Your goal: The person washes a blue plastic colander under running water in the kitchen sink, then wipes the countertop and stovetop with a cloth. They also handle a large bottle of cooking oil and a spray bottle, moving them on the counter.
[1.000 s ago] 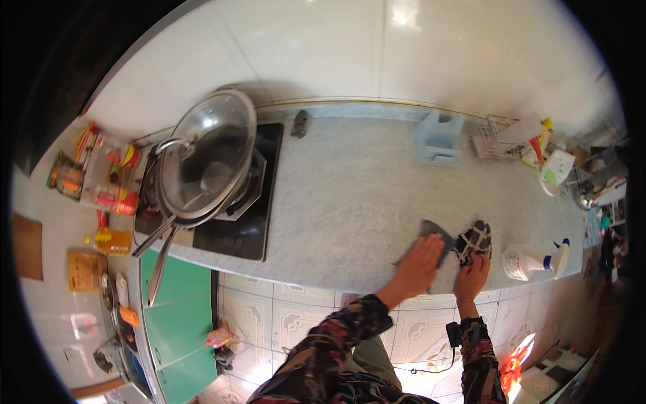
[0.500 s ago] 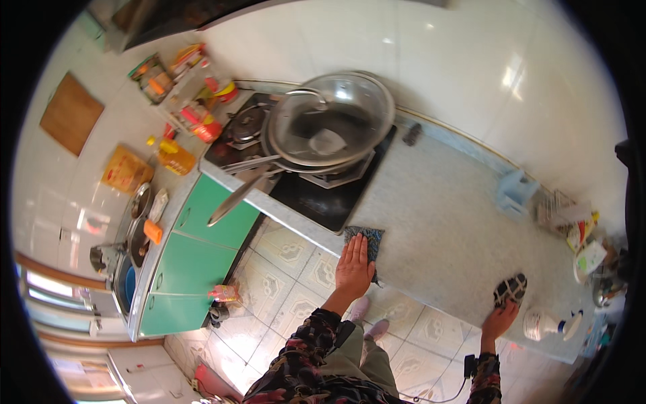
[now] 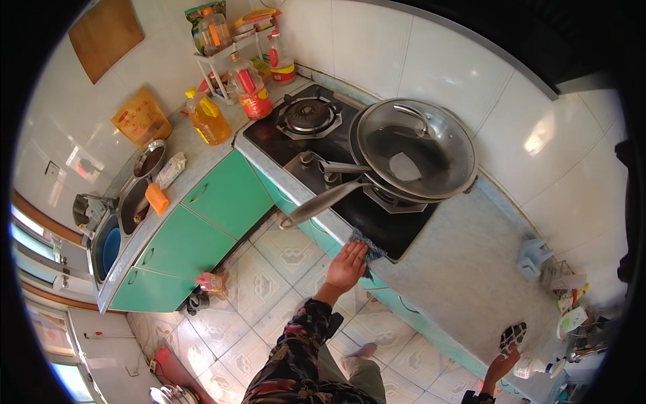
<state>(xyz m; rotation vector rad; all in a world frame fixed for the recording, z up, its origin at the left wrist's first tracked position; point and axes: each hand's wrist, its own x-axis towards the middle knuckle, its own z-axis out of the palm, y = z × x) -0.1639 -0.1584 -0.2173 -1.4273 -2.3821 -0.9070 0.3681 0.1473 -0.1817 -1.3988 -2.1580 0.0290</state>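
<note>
Head view: the left hand, unclenched with fingers extended, presses on 1 blue-grey cloth at the near edge of the black stove. The right hand touches 1 black-and-white patterned bundle on the right of the counter; its grip cannot be determined. 1 lidded pan occupies the right burner.

Left hand lies palm down (fingers forward) — right hand well apart.
</note>
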